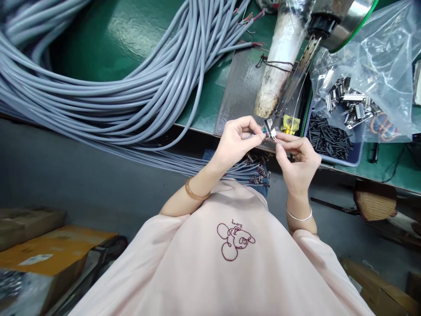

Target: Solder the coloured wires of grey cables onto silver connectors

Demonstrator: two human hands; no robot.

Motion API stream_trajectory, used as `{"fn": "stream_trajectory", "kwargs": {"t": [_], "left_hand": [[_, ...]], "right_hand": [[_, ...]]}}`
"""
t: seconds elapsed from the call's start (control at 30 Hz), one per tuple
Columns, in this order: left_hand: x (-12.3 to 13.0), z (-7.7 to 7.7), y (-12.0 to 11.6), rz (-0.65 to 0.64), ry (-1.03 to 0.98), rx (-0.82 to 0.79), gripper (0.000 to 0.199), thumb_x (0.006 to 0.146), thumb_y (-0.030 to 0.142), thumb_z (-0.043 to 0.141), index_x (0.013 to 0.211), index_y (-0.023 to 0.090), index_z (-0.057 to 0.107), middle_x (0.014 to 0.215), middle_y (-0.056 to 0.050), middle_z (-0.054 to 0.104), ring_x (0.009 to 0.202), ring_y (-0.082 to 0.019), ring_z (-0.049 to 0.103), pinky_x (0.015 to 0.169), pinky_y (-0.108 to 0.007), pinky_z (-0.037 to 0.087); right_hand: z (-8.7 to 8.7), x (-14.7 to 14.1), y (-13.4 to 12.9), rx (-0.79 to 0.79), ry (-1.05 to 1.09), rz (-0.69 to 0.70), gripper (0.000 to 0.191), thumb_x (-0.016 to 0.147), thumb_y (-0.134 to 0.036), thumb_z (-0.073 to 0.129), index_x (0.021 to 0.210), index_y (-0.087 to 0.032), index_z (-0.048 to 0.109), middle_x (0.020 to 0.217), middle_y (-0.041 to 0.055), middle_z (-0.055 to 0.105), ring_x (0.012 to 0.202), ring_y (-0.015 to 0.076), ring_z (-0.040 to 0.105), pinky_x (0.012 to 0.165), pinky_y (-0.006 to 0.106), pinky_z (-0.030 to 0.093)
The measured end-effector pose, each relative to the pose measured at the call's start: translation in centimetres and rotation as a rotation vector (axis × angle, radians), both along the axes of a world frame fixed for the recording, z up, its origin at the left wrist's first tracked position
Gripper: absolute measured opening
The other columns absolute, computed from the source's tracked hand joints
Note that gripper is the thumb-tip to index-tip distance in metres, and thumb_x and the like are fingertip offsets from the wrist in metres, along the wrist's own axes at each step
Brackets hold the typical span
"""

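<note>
My left hand [237, 139] is closed in a pinch on thin coloured wires [264, 130] beside a small metal multi-pin connector [269, 126]. From the other side, my right hand [297, 160] brings thumb and forefinger together near the connector's lower end. Whatever lies between those right fingertips is too small to make out. Just above the hands are the tip of a white plastic-wrapped tube [274, 74] and a thin pale wire [298, 98] hanging from a metal guide. A yellow piece [291, 125] sits right behind the connector.
Grey cables [158, 83] sweep across the green bench [131, 33]. More cables with connectors [259, 173] lie over my lap. At the right, a blue bin [358, 153] holds black sleeves [329, 138] and metal connectors [357, 103] in a clear bag. A metal plate [240, 92] lies under the tube.
</note>
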State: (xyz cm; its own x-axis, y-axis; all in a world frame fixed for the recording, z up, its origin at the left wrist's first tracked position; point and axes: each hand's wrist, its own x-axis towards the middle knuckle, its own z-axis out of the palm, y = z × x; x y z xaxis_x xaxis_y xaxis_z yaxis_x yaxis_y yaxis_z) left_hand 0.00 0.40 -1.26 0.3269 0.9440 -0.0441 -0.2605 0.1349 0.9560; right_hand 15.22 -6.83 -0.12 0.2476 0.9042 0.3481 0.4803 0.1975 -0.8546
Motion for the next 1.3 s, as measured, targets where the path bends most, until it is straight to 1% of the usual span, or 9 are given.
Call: {"fn": "stream_trajectory", "kwargs": {"t": [0.2,0.4,0.53,0.73,0.83,0.97,1.2,1.3], "left_hand": [[0.2,0.3,0.2,0.001,-0.011,-0.004,0.018,0.072,0.016,0.073,0.067,0.017,0.056,0.060,0.005,0.056,0.053,-0.004,0.050,0.052,-0.018,0.043],[0.4,0.3,0.4,0.032,-0.008,0.007,0.017,0.073,0.014,0.070,0.067,0.017,0.055,0.061,0.004,0.057,0.054,-0.005,0.052,0.052,-0.018,0.045],[0.4,0.4,0.4,0.034,-0.012,0.022,0.015,0.074,0.014,0.069,0.067,0.017,0.056,0.061,0.004,0.058,0.054,-0.005,0.053,0.052,-0.017,0.044],[0.3,0.6,0.4,0.026,0.007,0.005,0.016,0.075,0.017,0.069,0.068,0.018,0.055,0.062,0.004,0.059,0.056,-0.006,0.058,0.055,-0.018,0.048],[0.3,0.5,0.3,0.026,-0.005,0.010,0.016,0.075,0.017,0.070,0.068,0.018,0.055,0.062,0.004,0.060,0.057,-0.007,0.059,0.056,-0.019,0.050],[0.3,0.5,0.4,0.021,0.001,-0.002,0.017,0.075,0.017,0.070,0.067,0.018,0.054,0.062,0.004,0.060,0.059,-0.007,0.060,0.055,-0.018,0.050],[0.3,0.6,0.3,0.024,-0.020,0.000,0.016,0.074,0.015,0.070,0.068,0.017,0.056,0.062,0.004,0.059,0.057,-0.006,0.058,0.055,-0.018,0.050],[0.3,0.7,0.3,0.020,-0.039,-0.003,0.016,0.074,0.014,0.069,0.068,0.017,0.055,0.061,0.005,0.059,0.056,-0.006,0.057,0.056,-0.018,0.050]], "right_hand": [[0.0,0.1,0.5,-0.008,-0.014,0.015,0.008,0.087,-0.023,0.069,0.083,-0.022,0.062,0.106,0.0034,0.078,0.095,0.0174,0.077,0.083,0.034,0.066],[0.3,0.1,0.9,-0.010,-0.036,0.018,0.008,0.087,-0.024,0.069,0.083,-0.022,0.063,0.107,0.0036,0.077,0.092,0.0178,0.077,0.082,0.034,0.067],[0.7,0.1,1.1,0.023,-0.049,0.020,0.006,0.086,-0.021,0.070,0.085,-0.022,0.065,0.106,0.0024,0.078,0.092,0.0173,0.077,0.081,0.033,0.066],[1.3,0.0,1.6,0.051,-0.190,0.002,0.004,0.086,-0.019,0.070,0.087,-0.023,0.068,0.100,0.0011,0.078,0.091,0.0175,0.076,0.076,0.032,0.065],[1.5,0.1,1.6,0.086,-0.233,0.013,0.008,0.085,-0.017,0.070,0.086,-0.024,0.067,0.100,0.0003,0.078,0.090,0.0173,0.076,0.078,0.033,0.064],[1.6,0.1,1.6,0.089,-0.261,0.021,0.009,0.086,-0.016,0.069,0.085,-0.024,0.066,0.100,0.0003,0.078,0.090,0.0179,0.076,0.079,0.034,0.063],[1.6,0.2,1.7,0.155,-0.356,0.029,0.013,0.085,-0.012,0.070,0.087,-0.025,0.067,0.099,-0.0011,0.077,0.094,0.0173,0.075,0.084,0.033,0.061],[1.7,0.2,1.7,0.147,-0.371,0.034,0.013,0.085,-0.013,0.069,0.088,-0.025,0.066,0.100,-0.0014,0.077,0.093,0.0167,0.075,0.083,0.033,0.061]]}}
